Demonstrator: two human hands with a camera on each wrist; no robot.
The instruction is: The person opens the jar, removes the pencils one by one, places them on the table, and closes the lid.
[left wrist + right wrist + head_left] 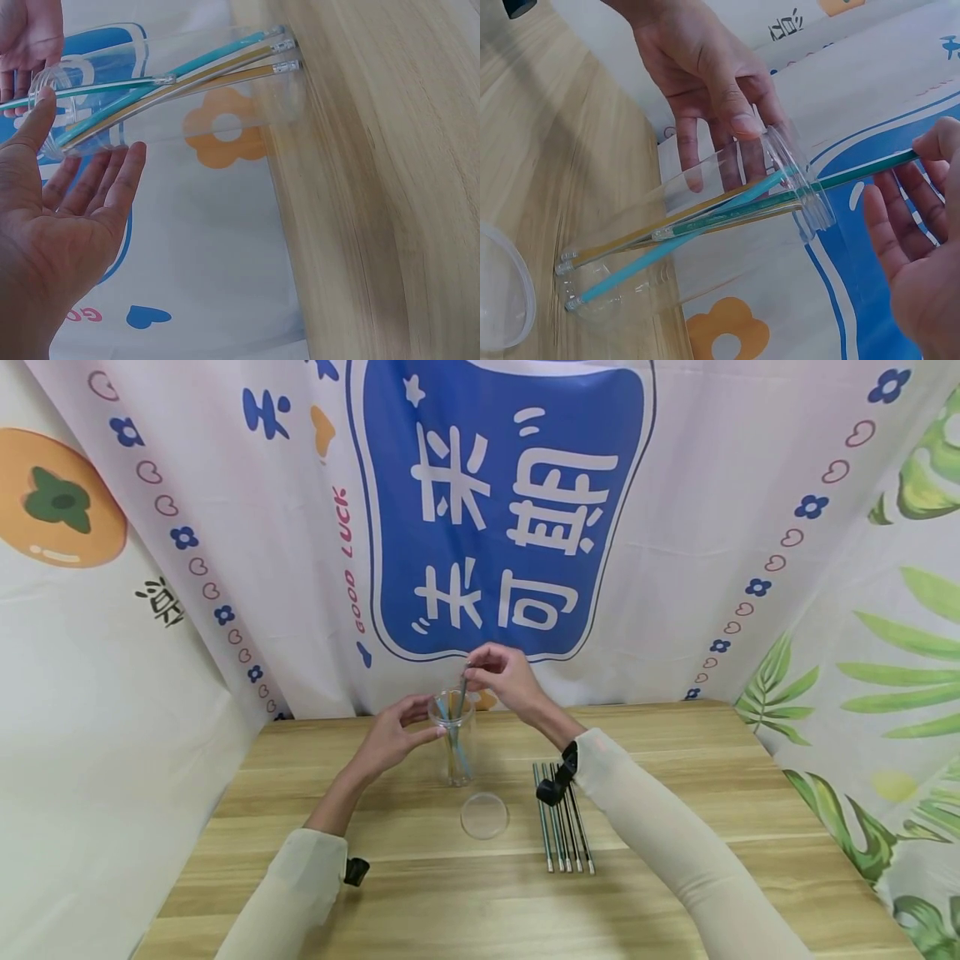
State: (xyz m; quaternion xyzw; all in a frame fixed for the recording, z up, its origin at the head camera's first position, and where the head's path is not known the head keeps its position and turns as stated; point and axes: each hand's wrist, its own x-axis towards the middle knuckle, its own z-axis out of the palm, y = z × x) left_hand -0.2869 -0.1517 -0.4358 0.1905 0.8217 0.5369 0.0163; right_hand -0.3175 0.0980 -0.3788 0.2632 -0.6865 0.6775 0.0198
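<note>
Pencil point(866, 169), thin and green, pokes partway into the clear jar point(705, 253), eraser end down. The right hand point(506, 679) pinches its top; the left hand point(390, 735) loosely holds the jar's rim. Pencil looks light and stiff, so grip high; jar seems slippery.

Past the far edge of the tabletop point(420, 902), a white cloth point(697, 527) bears “未来可期” on its blue panel point(500, 468) and “GOOD LUCK” in pink lettering point(350, 560); a black character point(160, 603) farther left is unclear.

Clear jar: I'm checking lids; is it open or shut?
Open: the right hand holds a pencil partway into the jar, and a clear lid lies on the table.
</note>
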